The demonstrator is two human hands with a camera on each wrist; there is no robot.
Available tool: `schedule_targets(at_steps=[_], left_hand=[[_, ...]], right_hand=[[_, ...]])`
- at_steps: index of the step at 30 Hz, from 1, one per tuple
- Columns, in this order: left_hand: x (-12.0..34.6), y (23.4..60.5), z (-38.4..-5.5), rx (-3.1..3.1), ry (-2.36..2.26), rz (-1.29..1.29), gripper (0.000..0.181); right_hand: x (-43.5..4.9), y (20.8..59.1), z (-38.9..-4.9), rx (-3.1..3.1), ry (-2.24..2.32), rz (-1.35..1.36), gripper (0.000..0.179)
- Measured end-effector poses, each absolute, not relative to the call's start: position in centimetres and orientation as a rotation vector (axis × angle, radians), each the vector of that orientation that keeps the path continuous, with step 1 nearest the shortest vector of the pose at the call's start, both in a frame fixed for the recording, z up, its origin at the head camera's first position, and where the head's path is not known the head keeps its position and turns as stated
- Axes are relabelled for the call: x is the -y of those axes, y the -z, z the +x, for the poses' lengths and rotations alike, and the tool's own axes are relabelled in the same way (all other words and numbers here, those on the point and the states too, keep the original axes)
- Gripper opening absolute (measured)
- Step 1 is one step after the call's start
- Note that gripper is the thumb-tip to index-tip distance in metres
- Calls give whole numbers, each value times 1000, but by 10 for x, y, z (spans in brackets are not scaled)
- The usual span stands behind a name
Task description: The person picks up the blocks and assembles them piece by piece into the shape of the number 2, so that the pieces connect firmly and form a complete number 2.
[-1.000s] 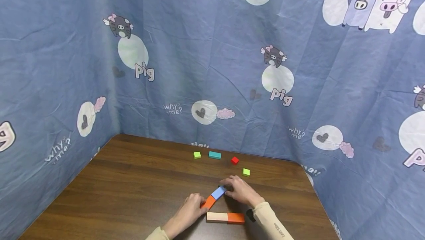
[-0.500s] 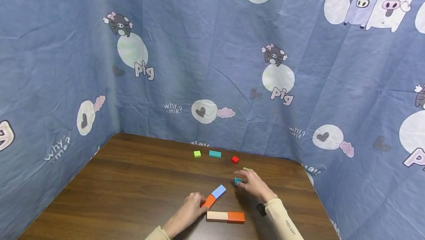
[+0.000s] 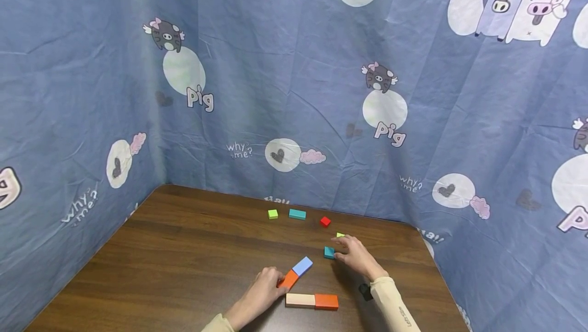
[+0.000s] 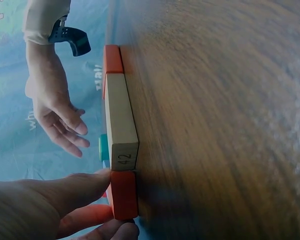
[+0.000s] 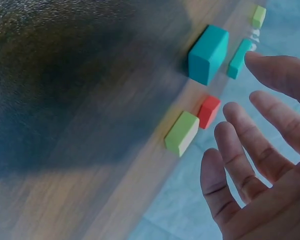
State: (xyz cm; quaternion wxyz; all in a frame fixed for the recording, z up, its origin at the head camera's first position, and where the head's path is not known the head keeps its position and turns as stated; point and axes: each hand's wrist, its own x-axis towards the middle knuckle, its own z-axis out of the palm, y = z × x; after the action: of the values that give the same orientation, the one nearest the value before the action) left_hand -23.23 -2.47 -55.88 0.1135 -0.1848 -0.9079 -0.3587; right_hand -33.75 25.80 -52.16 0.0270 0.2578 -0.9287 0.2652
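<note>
My left hand (image 3: 263,290) pinches an orange block (image 3: 289,280) between thumb and fingers, as the left wrist view also shows. Lying end to end with that block at an angle is a blue block (image 3: 302,266). Just in front, a pale wooden block (image 3: 300,300) marked 42 meets a second orange block (image 3: 326,301) in a straight row. My right hand (image 3: 357,258) hovers with spread, loosely bent fingers just right of a short teal block (image 3: 329,252). In the right wrist view, nothing is between the fingers of the right hand (image 5: 260,150).
Toward the back of the brown table (image 3: 184,240) lie a green block (image 3: 273,214), a long teal block (image 3: 297,214) and a red block (image 3: 325,221). Another green block (image 3: 340,235) is partly covered by my right hand. A patterned blue cloth (image 3: 285,92) hangs behind.
My right hand has left the far end of the blue block and moved right and away. The short teal block, out of sight a second ago, now shows. My left hand stays put.
</note>
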Motion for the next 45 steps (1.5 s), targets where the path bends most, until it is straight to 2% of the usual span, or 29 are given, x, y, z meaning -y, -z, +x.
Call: schedule_targets(at_steps=[12, 23, 45], left_hand=[[24, 560, -230, 2667, 1049, -533, 19], [25, 558, -231, 2663, 1068, -550, 17], [25, 556, -232, 2678, 1054, -534, 16]], right_hand=[[-261, 538, -341, 2903, -826, 732, 41], [-259, 548, -348, 2917, -810, 697, 30], [-252, 548, -346, 2887, -815, 708, 23]])
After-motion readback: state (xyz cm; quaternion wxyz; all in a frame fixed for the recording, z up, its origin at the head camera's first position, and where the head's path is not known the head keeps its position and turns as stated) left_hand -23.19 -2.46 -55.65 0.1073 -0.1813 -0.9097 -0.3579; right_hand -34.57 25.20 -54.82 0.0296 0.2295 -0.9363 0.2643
